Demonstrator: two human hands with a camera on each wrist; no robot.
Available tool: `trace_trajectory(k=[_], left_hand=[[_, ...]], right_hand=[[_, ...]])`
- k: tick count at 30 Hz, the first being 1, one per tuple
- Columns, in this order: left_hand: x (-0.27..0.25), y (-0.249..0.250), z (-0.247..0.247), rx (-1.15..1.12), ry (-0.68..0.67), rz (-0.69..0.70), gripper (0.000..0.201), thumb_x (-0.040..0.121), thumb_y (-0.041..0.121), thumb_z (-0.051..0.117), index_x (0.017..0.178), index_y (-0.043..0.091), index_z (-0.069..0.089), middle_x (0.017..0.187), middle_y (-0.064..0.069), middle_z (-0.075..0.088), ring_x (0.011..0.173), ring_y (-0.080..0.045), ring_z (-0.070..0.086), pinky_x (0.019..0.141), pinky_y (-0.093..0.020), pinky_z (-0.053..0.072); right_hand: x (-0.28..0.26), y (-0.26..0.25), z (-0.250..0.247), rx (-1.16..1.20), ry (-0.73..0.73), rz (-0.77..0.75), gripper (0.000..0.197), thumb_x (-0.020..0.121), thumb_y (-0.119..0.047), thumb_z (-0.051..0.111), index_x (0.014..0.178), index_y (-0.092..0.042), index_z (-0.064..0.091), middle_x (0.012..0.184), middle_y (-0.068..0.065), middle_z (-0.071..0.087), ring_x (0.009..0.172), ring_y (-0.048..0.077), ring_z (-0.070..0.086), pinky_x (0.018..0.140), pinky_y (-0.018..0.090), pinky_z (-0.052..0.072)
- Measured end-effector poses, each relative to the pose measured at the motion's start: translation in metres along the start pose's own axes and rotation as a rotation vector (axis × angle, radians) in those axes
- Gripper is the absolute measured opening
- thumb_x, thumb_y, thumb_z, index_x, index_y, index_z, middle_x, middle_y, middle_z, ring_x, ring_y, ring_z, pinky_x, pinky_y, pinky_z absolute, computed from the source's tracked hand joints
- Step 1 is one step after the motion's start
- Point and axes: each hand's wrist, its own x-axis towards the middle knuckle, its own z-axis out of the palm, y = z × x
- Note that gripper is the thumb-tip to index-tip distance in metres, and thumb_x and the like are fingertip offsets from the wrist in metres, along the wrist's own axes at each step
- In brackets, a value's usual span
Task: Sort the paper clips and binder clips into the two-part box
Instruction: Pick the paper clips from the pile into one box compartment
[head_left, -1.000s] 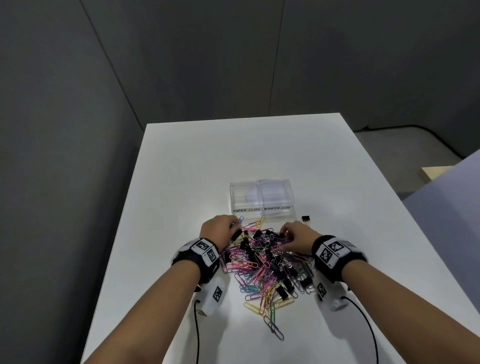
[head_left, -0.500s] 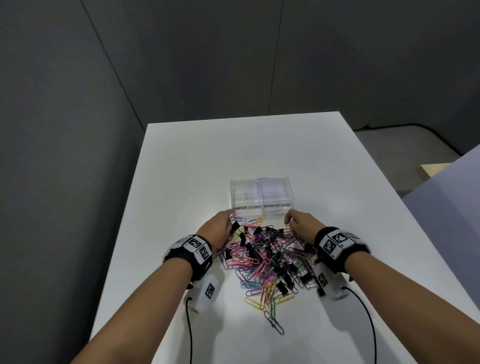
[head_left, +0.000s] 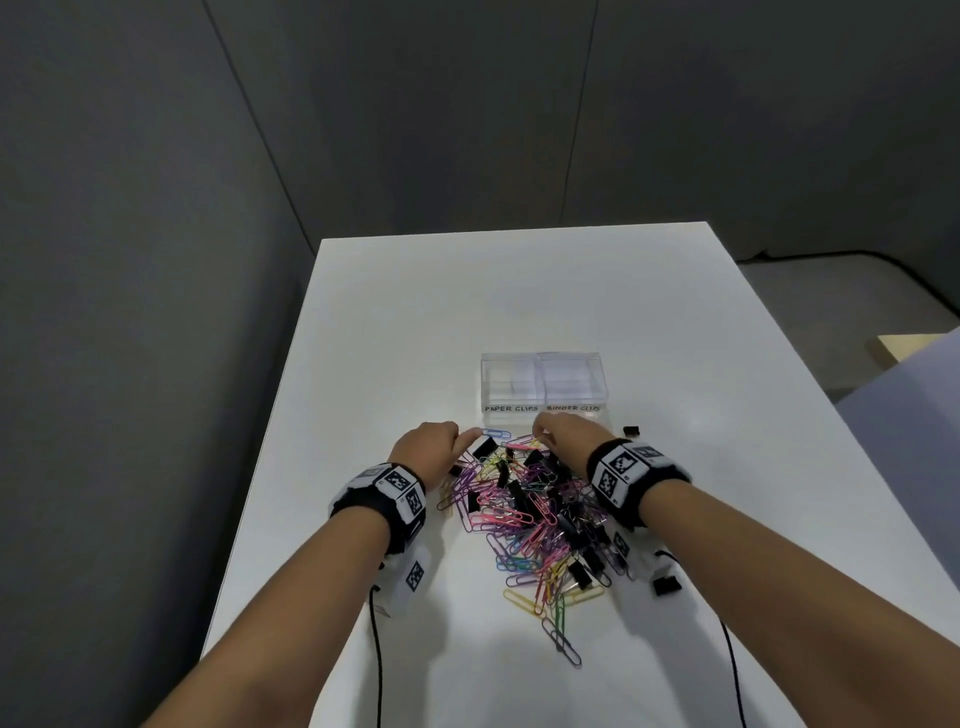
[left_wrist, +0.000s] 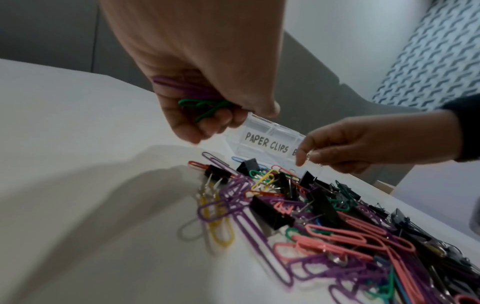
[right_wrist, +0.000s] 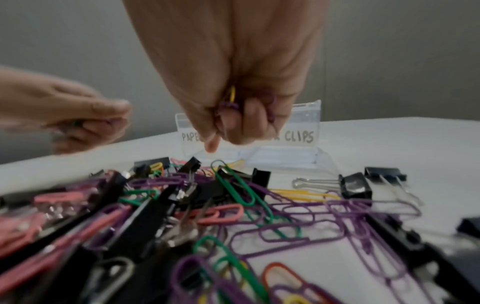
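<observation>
A pile of coloured paper clips and black binder clips (head_left: 535, 514) lies on the white table in front of a clear two-part box (head_left: 544, 387) labelled PAPER CLIPS on the left and BINDER CLIPS on the right. My left hand (head_left: 431, 449) is raised over the pile's far left edge; its curled fingers hold green and purple paper clips (left_wrist: 200, 102). My right hand (head_left: 563, 439) hovers just before the box, with its fingers closed round yellow and purple paper clips (right_wrist: 230, 102). Both box halves look empty.
One loose black binder clip (head_left: 631, 431) lies right of the box, and another (head_left: 666, 584) sits at the pile's near right. Thin cables run from both wrists toward the near table edge. A grey wall stands behind and to the left.
Both hands have lifted off the pile with clips in them. The right hand has moved left, toward the box's front middle.
</observation>
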Motion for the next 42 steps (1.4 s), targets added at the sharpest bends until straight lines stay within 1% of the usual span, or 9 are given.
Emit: trace_trajectory(k=[2,4,8,15,19,24,28,34,42], left_hand=[[0.002,0.007,-0.003,0.080,-0.018,0.023,0.050,0.100,0.045,0.027,0.064,0.012,0.038,0.061,0.000,0.042,0.069,-0.026,0.048,0.063,-0.033,0.035],[0.006,0.017,-0.006,0.161,-0.030,0.049,0.042,0.102,0.037,0.027,0.089,0.007,0.053,0.083,-0.008,0.061,0.084,-0.031,0.058,0.070,-0.037,0.043],[0.015,0.025,0.000,0.182,-0.018,0.085,0.032,0.101,0.027,0.030,0.119,0.014,0.053,0.118,-0.007,0.062,0.105,-0.027,0.060,0.083,-0.037,0.047],[0.025,0.025,0.009,0.250,0.004,0.076,0.027,0.098,0.027,0.040,0.120,0.018,0.052,0.116,-0.006,0.063,0.101,-0.028,0.062,0.080,-0.036,0.049],[0.027,0.027,0.011,0.199,-0.029,0.039,0.027,0.096,0.030,0.046,0.114,0.014,0.056,0.118,-0.007,0.059,0.103,-0.027,0.061,0.085,-0.036,0.049],[0.027,0.028,0.014,0.118,-0.123,0.017,0.027,0.096,0.026,0.045,0.115,0.009,0.055,0.121,-0.011,0.052,0.103,-0.030,0.059,0.084,-0.037,0.048],[0.023,0.025,0.012,0.109,-0.099,0.054,0.023,0.097,0.022,0.040,0.110,0.010,0.055,0.117,-0.009,0.058,0.102,-0.027,0.059,0.079,-0.032,0.044],[0.017,0.015,0.006,0.013,-0.184,0.055,0.031,0.102,0.023,0.033,0.118,0.006,0.053,0.123,-0.014,0.054,0.108,-0.030,0.056,0.091,-0.035,0.043],[0.008,0.010,-0.017,0.065,-0.291,0.038,0.032,0.101,0.022,0.031,0.121,0.008,0.051,0.123,-0.015,0.059,0.110,-0.030,0.056,0.090,-0.035,0.044]], right_hand=[[0.006,-0.004,-0.002,-0.109,-0.002,-0.022,0.024,0.097,-0.007,0.037,0.114,-0.009,0.053,0.114,0.012,0.060,0.090,0.026,0.058,0.077,0.034,0.048],[0.011,-0.006,-0.001,-0.179,0.005,-0.058,0.028,0.097,-0.009,0.042,0.123,-0.010,0.053,0.122,0.012,0.054,0.098,0.030,0.061,0.082,0.037,0.050],[0.014,-0.005,0.010,-0.256,0.061,-0.123,0.034,0.088,0.002,0.054,0.120,-0.007,0.054,0.121,0.013,0.048,0.087,0.031,0.063,0.075,0.036,0.055],[0.014,0.001,0.013,-0.353,0.025,-0.175,0.035,0.089,0.003,0.047,0.122,-0.007,0.053,0.124,0.009,0.049,0.089,0.030,0.062,0.072,0.035,0.050],[0.014,0.001,0.015,-0.348,0.012,-0.122,0.023,0.088,0.004,0.048,0.109,-0.004,0.054,0.114,0.013,0.052,0.070,0.026,0.050,0.066,0.035,0.045],[0.017,0.007,0.012,-0.171,-0.061,0.008,0.018,0.093,-0.020,0.053,0.105,-0.008,0.060,0.111,0.009,0.062,0.096,0.026,0.063,0.084,0.035,0.053],[0.012,0.014,0.013,-0.149,-0.073,0.035,0.017,0.094,-0.019,0.050,0.102,-0.008,0.060,0.110,0.010,0.062,0.096,0.025,0.063,0.086,0.036,0.054],[0.006,0.015,0.016,-0.102,-0.071,0.065,0.021,0.094,-0.020,0.050,0.113,-0.012,0.053,0.113,0.006,0.063,0.102,0.023,0.061,0.091,0.036,0.052],[-0.003,0.005,-0.014,-0.285,-0.137,0.022,0.019,0.097,-0.016,0.041,0.110,-0.008,0.052,0.094,0.005,0.058,0.082,0.019,0.053,0.086,0.032,0.051]])
